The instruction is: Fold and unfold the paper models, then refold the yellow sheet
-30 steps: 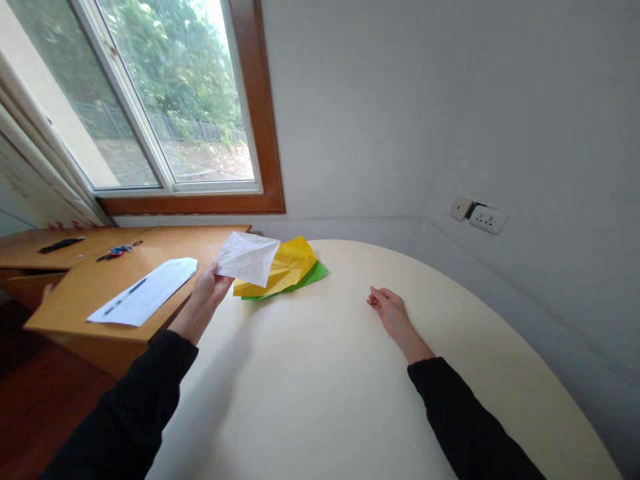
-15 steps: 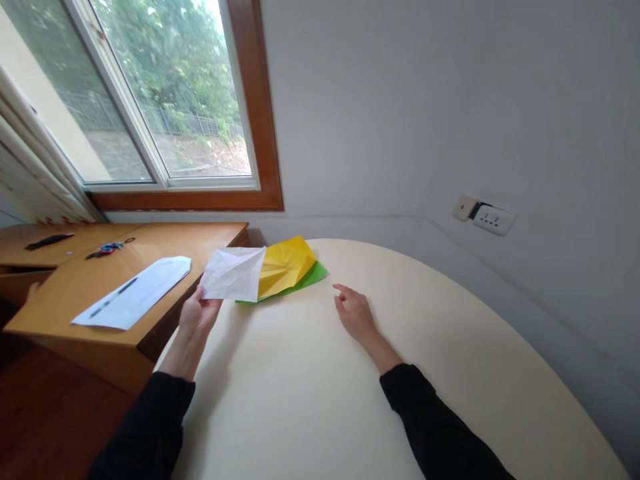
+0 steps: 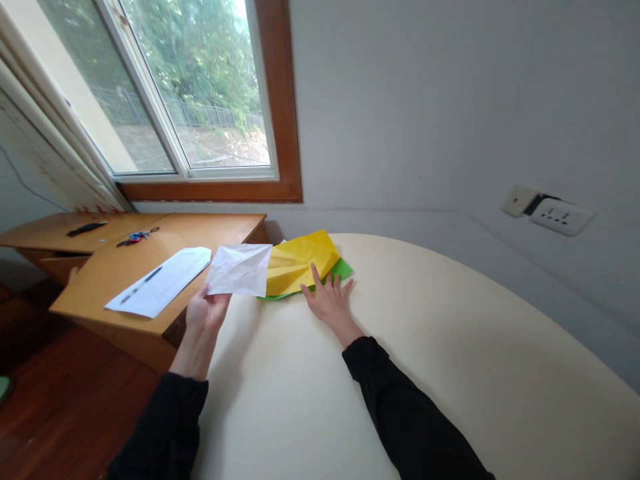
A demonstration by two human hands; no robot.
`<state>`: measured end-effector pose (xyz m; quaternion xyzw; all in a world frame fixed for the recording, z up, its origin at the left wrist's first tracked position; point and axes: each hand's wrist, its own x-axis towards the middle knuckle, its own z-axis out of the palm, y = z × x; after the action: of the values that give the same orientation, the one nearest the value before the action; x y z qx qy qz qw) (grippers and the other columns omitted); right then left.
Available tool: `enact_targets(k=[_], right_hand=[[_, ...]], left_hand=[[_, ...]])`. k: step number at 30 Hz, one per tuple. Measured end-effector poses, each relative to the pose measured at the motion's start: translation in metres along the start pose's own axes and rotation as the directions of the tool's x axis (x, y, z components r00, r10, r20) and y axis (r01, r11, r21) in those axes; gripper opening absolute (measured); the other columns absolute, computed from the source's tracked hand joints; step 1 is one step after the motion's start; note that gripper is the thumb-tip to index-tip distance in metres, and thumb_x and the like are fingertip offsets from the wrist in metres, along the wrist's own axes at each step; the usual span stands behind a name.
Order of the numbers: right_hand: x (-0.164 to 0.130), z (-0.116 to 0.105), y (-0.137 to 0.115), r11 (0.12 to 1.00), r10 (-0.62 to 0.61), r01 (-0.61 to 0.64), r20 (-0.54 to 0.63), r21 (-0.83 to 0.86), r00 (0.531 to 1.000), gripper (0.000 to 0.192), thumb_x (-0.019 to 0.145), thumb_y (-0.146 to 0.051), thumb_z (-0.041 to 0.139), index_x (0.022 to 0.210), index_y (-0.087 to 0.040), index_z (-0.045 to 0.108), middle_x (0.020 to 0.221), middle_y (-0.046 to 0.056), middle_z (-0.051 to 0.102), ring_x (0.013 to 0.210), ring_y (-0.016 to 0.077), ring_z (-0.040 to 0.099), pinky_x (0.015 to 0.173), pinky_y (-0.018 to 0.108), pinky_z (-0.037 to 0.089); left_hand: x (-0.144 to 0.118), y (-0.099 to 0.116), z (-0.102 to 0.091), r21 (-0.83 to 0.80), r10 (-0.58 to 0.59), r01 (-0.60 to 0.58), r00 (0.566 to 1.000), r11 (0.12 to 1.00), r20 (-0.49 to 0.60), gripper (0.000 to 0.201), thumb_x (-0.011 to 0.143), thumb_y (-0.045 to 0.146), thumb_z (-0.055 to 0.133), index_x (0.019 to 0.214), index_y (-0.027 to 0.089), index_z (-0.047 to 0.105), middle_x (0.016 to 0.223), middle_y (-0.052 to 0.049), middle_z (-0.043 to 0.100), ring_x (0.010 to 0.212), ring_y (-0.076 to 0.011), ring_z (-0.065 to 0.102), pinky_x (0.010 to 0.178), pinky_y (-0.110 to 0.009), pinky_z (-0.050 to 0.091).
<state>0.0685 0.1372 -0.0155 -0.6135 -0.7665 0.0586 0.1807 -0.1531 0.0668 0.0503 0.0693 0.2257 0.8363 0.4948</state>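
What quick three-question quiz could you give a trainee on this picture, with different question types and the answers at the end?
1. Multiple choice: what colour is the held sheet in the left hand?
A) Yellow
B) White
C) Green

2. True or false: the yellow paper covers part of the green paper.

3. Fill the gap: the right hand has its fingers ____ rather than curled into a fist.

Key:
1. B, white.
2. True; green shows along its lower edge and at its right corner.
3. Spread.
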Motion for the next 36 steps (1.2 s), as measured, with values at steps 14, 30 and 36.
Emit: enact_targets(k=[14,30,36], right_hand=[[0.007,0.007,0.005,0.945,0.041,-0.038,-0.002,0.326,0.999,0.06,0.092,-0.042,0.027,0.14,-0.007,0.028,0.141,0.021,0.037,0.136,0.0286,0.023,0.103,0.059,-0.013],[0.027,0.011,0.038,0.279,0.291,0.026,-0.11,0.96,0.95,0.059,0.085,-0.046,0.039,0.135,-0.014,0.041,0.145,0.007,0.036,0.134,0.0184,0.031,0.111,0.036,0.022],[0.036,0.005,0.056,-0.031,0.396,0.153,-0.128,0.988,0.909,0.053,0.081,-0.046,0.046,0.126,-0.017,0.048,0.139,0.004,0.045,0.131,0.0179,0.036,0.109,0.037,0.028]], left_hand=[[-0.005,-0.004,0.002,0.04,-0.001,0.002,1.0,0.999,-0.027,0.042,0.094,0.016,0.025,0.132,0.009,0.043,0.113,-0.016,0.065,0.1,-0.021,0.064,0.086,-0.032,0.053],[0.005,-0.002,-0.008,0.087,0.019,-0.018,1.0,0.996,-0.006,0.044,0.093,0.016,0.019,0.126,0.009,0.047,0.112,-0.016,0.065,0.101,-0.0218,0.064,0.088,-0.032,0.052],[0.009,0.0,-0.014,0.163,0.071,-0.074,0.997,0.984,0.022,0.044,0.09,0.014,0.024,0.127,0.007,0.047,0.117,-0.017,0.062,0.107,-0.0228,0.06,0.095,-0.037,0.047]])
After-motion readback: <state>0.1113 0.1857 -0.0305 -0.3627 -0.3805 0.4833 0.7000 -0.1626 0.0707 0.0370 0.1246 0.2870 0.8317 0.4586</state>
